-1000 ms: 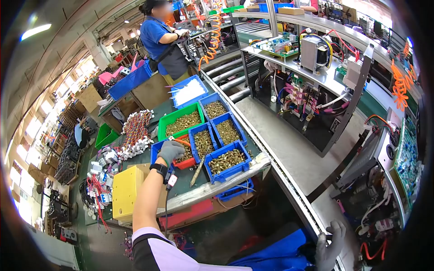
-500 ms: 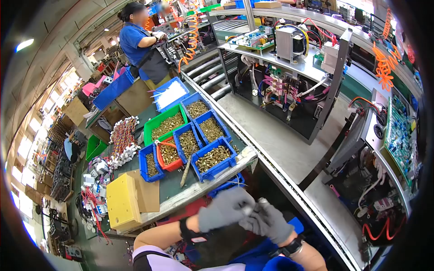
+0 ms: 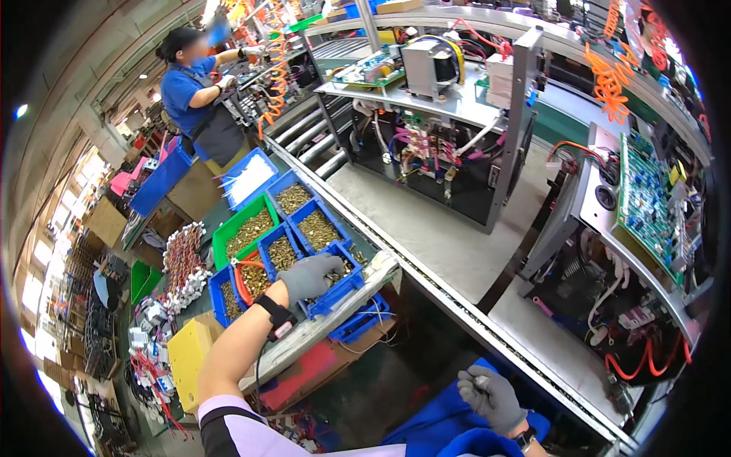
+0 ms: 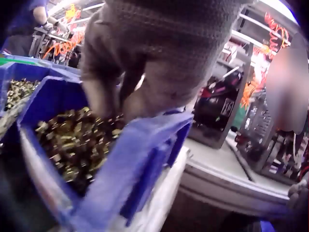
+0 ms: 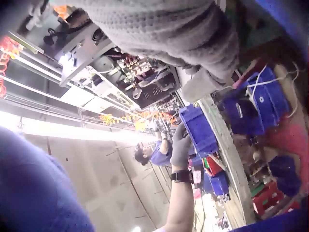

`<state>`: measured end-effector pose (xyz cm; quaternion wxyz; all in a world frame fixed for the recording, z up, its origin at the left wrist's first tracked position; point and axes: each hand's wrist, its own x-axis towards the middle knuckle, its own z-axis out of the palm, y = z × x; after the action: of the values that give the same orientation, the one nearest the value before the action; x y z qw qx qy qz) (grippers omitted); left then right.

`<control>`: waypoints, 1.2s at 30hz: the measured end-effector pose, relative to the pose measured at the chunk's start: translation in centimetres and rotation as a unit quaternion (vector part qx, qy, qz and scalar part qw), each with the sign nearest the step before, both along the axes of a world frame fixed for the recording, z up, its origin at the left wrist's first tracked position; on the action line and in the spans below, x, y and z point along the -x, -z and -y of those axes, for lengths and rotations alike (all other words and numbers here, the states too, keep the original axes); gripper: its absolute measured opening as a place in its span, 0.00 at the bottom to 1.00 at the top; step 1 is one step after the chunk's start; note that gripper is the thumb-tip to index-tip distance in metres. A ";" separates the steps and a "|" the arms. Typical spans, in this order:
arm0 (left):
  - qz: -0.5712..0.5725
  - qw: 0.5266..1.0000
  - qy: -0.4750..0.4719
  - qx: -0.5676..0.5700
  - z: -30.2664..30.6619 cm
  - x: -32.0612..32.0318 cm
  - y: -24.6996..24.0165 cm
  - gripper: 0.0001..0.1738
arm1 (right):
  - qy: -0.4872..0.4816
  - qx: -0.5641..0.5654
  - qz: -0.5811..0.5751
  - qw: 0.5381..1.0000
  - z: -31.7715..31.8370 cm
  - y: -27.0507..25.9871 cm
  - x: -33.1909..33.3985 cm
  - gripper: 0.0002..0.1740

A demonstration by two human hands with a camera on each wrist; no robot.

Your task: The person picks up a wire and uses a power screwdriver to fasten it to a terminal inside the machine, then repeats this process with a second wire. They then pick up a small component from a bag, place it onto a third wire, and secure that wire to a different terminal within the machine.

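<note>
My gloved left hand [image 3: 311, 278] reaches over the front blue bin [image 3: 344, 293], which holds small brass fittings. In the left wrist view its fingers [image 4: 101, 96] point down into that bin, fingertips right at the brass fittings [image 4: 72, 140]. My gloved right hand [image 3: 491, 397] is low in front of my body, over blue cloth [image 3: 426, 419], with its fingers curled in. Whatever may lie inside its palm is hidden; I cannot tell if it holds anything. Beside the front bin stand another blue bin [image 3: 278, 251] and a red bin [image 3: 242, 283] with similar brass pieces.
A green bin [image 3: 245, 231] and wire bundles [image 3: 186, 259] lie farther left on the bench. A yellow box [image 3: 189, 354] stands near its front edge. To the right, a metal rail [image 3: 457, 327] runs beside open machine cabinets [image 3: 434, 160]. A person in blue [image 3: 190, 99] works beyond.
My left hand moved from the red bin to meet my right hand in front of my body, then out to the front blue bin. My right hand came from the rail and now stays low.
</note>
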<state>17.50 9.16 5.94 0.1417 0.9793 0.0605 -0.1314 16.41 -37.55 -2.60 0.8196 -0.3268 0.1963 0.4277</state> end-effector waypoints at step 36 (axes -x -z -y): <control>-0.114 0.779 -0.007 0.617 44.7 -2.7 5.1 0.18 | 0.033 0.777 0.396 0.489 22.3 2.4 -2.4 0.19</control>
<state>20.25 -35.59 0.83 0.7084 0.6599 -0.0108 -0.2500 18.83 -59.87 -5.01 0.2390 -0.9591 0.1146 -0.0997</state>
